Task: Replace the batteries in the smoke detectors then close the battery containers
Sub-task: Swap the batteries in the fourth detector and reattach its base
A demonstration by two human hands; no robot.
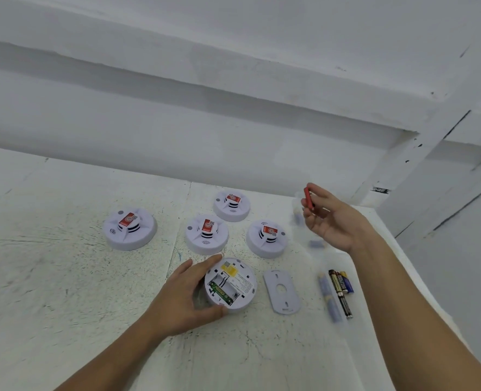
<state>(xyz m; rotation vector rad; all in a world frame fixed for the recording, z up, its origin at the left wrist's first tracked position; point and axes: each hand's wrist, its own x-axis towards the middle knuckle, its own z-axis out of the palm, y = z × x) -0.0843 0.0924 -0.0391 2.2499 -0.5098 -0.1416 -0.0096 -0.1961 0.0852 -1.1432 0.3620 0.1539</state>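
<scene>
Detector lies inverted on the bench, compartment open, left grip curled around its rim. Right grip pinches a red battery aloft, well apart. I judge the battery light, rigid, slick; hold mid-barrel. Detector shell: light, brittle clips; steady by rim.

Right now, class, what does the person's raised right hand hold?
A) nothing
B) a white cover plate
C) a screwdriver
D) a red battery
D: the right hand pinches a red battery above the table, while the cover plate lies flat beside the opened detector gripped by the left hand.
</scene>
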